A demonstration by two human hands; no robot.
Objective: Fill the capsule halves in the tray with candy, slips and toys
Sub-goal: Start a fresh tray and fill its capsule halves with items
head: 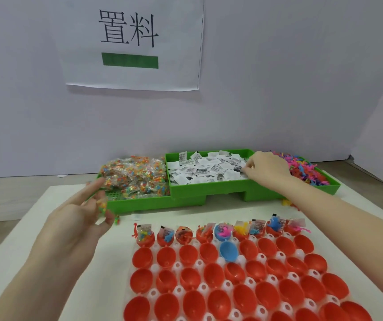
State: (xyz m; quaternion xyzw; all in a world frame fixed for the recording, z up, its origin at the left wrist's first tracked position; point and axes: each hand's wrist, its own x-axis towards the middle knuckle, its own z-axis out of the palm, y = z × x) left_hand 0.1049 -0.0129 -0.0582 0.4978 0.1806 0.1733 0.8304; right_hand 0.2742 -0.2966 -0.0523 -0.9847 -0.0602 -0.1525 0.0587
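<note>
A white tray in front of me holds rows of red capsule halves and one blue half. The far row carries candy, slips and toys; the nearer rows look hollow. Behind it a green bin holds candy packets on the left, white paper slips in the middle and colourful rubber toys on the right. My left hand hovers left of the tray and grips candy packets. My right hand reaches into the slips and pinches one.
A white board lies under the tray on a wooden table. A grey wall with a paper sign stands close behind the bin. A loose candy piece and stray toys lie on the board.
</note>
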